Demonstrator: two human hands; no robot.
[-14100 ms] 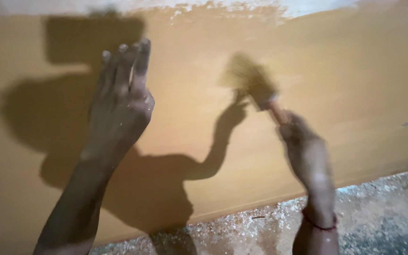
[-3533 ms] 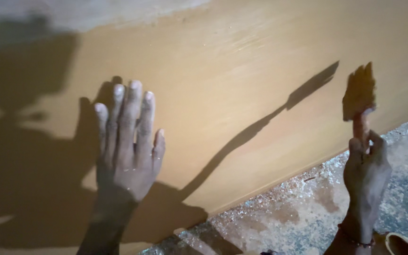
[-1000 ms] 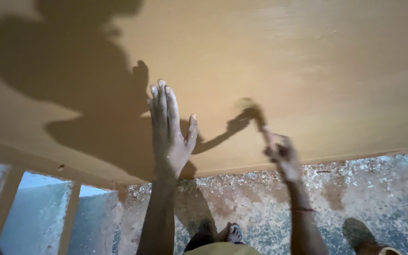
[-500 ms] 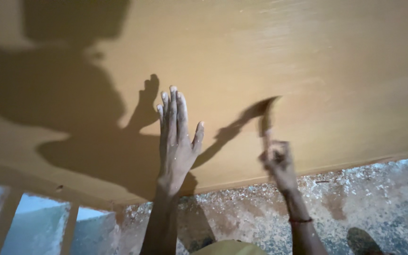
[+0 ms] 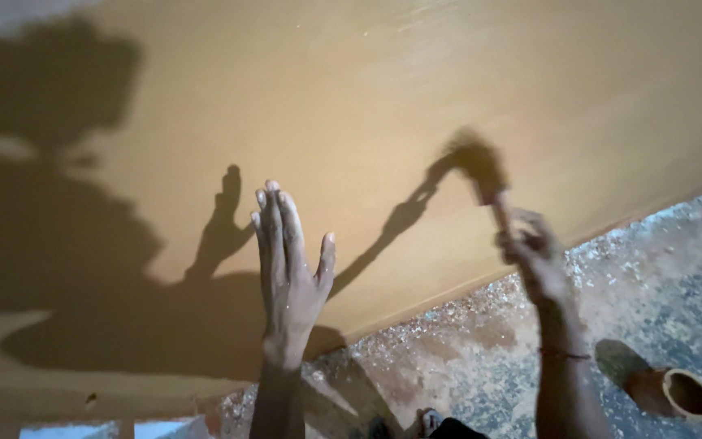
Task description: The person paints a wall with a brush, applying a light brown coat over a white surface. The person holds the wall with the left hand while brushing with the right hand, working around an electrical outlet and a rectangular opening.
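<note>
Head view, operator A: Report the left hand.

B: The left hand (image 5: 290, 280) lies flat against the large tan wooden panel (image 5: 383, 106). Its grip is open: four fingers (image 5: 274, 215) extended and pressed together, thumb spread to the side. It holds nothing. White dust covers the skin.

A: Report the right hand.

B: The right hand (image 5: 534, 260) is closed around the handle of the small brown-bristled paintbrush (image 5: 485, 175). The brush is upright, bristles at the top and touching the panel surface. Hand and brush are motion-blurred, so the exact finger placement cannot be told. A thin red thread band (image 5: 566, 354) circles the right wrist.

A: Position of the panel?

B: The panel fills the upper and left part of the frame. Its lower edge runs diagonally, rising toward the right, and meets the grey speckled concrete floor (image 5: 660, 268). Shadows of both arms and of the brush fall on the panel face.

A: Other items?

B: A round brown clay pot (image 5: 676, 394) lies on its side on the floor, at lower right, near the right forearm and apart from the panel. The mouth of the pot faces the camera.
</note>
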